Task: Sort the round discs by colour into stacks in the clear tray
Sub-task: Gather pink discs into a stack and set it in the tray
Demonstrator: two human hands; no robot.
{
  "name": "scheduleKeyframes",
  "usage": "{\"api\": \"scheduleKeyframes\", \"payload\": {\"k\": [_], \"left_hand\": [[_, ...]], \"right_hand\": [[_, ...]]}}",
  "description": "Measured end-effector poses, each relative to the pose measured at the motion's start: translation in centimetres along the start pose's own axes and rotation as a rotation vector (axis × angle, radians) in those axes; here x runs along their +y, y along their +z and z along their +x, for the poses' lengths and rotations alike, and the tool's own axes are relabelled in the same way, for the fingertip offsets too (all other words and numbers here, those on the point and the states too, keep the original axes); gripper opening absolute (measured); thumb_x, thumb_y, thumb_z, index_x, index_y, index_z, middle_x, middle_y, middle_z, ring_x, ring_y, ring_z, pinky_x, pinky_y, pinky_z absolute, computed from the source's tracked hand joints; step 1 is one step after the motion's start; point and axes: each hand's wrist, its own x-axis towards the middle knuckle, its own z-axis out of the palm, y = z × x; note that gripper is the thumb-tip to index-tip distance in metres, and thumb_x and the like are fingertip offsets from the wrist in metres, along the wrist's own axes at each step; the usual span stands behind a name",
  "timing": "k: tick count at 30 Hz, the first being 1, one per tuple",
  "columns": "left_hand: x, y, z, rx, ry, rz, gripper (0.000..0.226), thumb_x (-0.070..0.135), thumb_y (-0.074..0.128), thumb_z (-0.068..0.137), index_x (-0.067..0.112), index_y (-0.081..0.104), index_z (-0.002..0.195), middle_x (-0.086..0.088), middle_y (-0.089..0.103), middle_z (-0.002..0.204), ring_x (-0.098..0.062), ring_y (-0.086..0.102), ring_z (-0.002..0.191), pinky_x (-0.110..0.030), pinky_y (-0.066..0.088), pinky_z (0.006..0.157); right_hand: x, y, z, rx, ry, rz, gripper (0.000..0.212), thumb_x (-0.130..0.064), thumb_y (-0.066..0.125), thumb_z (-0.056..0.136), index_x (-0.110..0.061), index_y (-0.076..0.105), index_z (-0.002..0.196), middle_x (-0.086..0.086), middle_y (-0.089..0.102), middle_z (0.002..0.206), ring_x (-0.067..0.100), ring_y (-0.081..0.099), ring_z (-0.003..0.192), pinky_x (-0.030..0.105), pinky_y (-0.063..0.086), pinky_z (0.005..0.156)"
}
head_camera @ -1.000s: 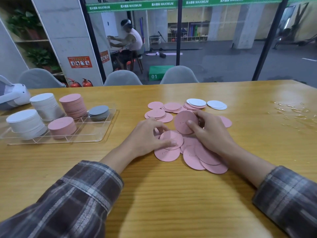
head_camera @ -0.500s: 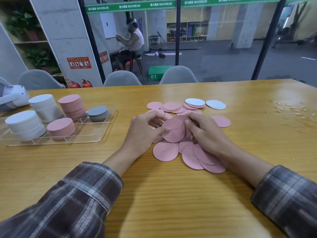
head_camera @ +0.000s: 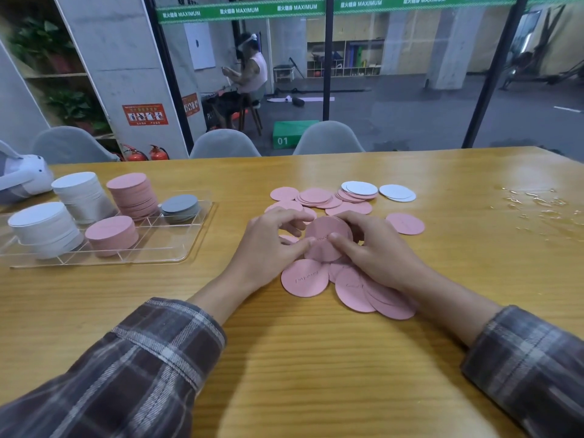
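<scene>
Pinching a pink disc stack [head_camera: 327, 235] between left hand [head_camera: 271, 245] and right hand [head_camera: 376, 248] (edges uneven); could fan out across desk [head_camera: 316, 358] if squeezed crookedly.

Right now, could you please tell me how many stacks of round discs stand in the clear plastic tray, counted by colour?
White round-disc stacks: 2
Pink round-disc stacks: 2
Grey round-disc stack: 1
Total: 5 stacks in the clear plastic tray
</scene>
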Motion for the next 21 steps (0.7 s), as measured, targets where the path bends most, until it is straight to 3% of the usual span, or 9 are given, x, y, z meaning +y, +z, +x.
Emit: {"api": "scheduleKeyframes", "payload": {"k": [5,9,12,15,21], "left_hand": [[-0.6,-1.3,-0.2,-0.217,-0.033,0.213,0.027,0.040,0.085,0.081,0.030,0.077,0.104,0.011,0.069,0.101,-0.005,0.063,0.091,-0.014,0.045,0.077],[-0.8,-2.8,-0.7,-0.363,-0.065,0.205,0.043,0.053,0.089,0.073,0.038,0.078,0.112,0.017,0.062,0.109,0.005,0.057,0.106,-0.002,0.039,0.083],[-0.8,-3.0,-0.6,-0.370,-0.055,0.194,0.043,0.052,0.092,0.069,0.037,0.080,0.107,0.016,0.065,0.109,-0.001,0.059,0.106,-0.005,0.040,0.083],[-0.6,-2.8,-0.5,-0.349,-0.042,0.177,0.035,0.042,0.095,0.069,0.031,0.081,0.099,0.012,0.068,0.098,-0.002,0.061,0.092,-0.009,0.042,0.075],[-0.4,-2.7,-0.5,-0.310,-0.048,0.064,0.030,0.028,0.095,0.071,0.032,0.078,0.096,0.009,0.070,0.087,-0.010,0.064,0.075,-0.016,0.049,0.068]], "right_hand": [[0.2,-0.3,0.1,0.069,0.027,-0.041,0.014,-0.021,0.064,0.097,-0.021,0.069,0.110,-0.017,0.070,0.089,0.000,0.062,0.081,0.020,0.048,0.073],[0.4,-0.3,0.1,0.076,0.043,-0.037,0.012,-0.022,0.064,0.097,-0.022,0.069,0.108,-0.018,0.069,0.087,0.001,0.062,0.080,0.022,0.048,0.073],[0.3,-0.1,0.0,0.078,0.035,-0.065,0.016,-0.023,0.064,0.098,-0.022,0.069,0.113,-0.017,0.070,0.089,-0.001,0.062,0.081,0.018,0.047,0.072],[0.0,-0.1,0.0,0.085,0.016,-0.070,0.018,-0.023,0.063,0.099,-0.021,0.070,0.116,-0.020,0.069,0.088,-0.005,0.061,0.080,0.011,0.042,0.068],[-0.1,0.1,-0.1,0.062,0.016,-0.055,0.013,-0.021,0.059,0.102,-0.018,0.070,0.109,-0.015,0.063,0.069,0.006,0.061,0.064,0.021,0.046,0.063]]}}
